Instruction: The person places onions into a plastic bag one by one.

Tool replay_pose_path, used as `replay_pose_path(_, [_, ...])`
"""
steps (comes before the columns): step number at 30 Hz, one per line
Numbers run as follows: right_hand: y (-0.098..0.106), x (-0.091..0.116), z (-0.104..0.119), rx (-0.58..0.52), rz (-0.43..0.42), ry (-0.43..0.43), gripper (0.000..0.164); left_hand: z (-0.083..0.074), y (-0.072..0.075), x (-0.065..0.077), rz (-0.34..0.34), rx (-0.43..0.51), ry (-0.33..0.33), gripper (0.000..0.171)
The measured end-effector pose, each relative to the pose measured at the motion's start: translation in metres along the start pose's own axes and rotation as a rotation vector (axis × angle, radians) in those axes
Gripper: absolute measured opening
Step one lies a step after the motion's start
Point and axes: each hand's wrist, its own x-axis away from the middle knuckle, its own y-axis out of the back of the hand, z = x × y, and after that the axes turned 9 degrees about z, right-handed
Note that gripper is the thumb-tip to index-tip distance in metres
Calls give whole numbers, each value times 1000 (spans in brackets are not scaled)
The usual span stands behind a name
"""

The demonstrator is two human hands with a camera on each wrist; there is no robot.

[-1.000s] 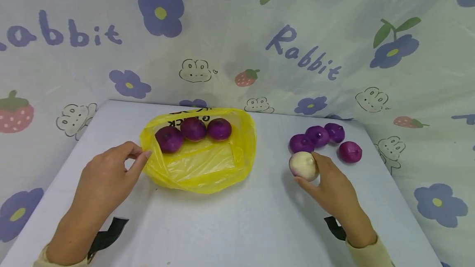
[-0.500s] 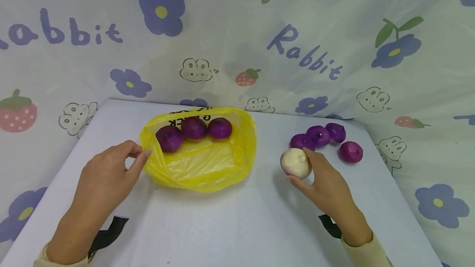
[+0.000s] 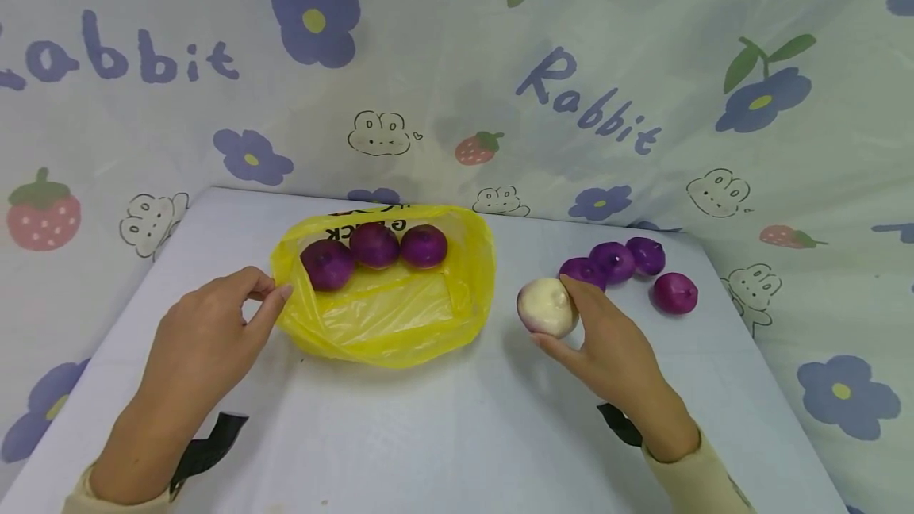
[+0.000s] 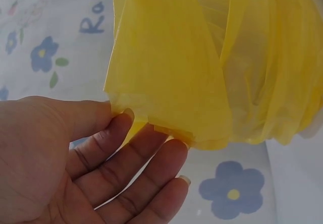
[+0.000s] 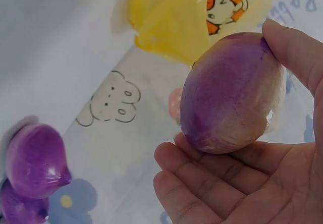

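A yellow plastic bag [image 3: 400, 355] lies open on the white table in the head view, with three purple onions [image 3: 424, 247] inside toward its back. My left hand [image 3: 207, 331] pinches the bag's left rim between thumb and fingers; the left wrist view shows the thin yellow film [image 4: 166, 57] caught at the fingertips. Between the bag and the onions at right, my right hand [image 3: 614, 339] grips a purple-and-white onion [image 3: 547, 308], its pale end facing the head camera. Seen from the right wrist, the onion's purple side [image 5: 227, 93] sits between thumb and fingers.
Several purple onions [image 3: 611, 262] lie at the table's right side, one [image 3: 674, 293] a little apart from the others. Behind the table [image 3: 400, 443] hangs a patterned curtain [image 3: 428, 46] with flowers and rabbits. Black straps [image 3: 210, 444] show at both wrists.
My right hand has moved left with the onion, away from the loose onions and closer to the bag. The left hand keeps its pinch on the rim.
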Motion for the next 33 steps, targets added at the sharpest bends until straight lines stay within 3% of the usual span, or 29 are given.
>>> replay_pose_path(8, [5,-18,18,-4,14,54,92,0,2,1,0,-3,1,15])
replay_pose_path(16, [8,-47,44,15,49,193,85,0,2,3,7,-1,14,15])
replay_pose_path(22, [-1,-61,58,3,70,263,80,-1,5,4,-19,-8,2,14])
replay_pose_path(33, [-21,-89,84,-60,185,334,78,-4,5,4,-7,-8,-9,16])
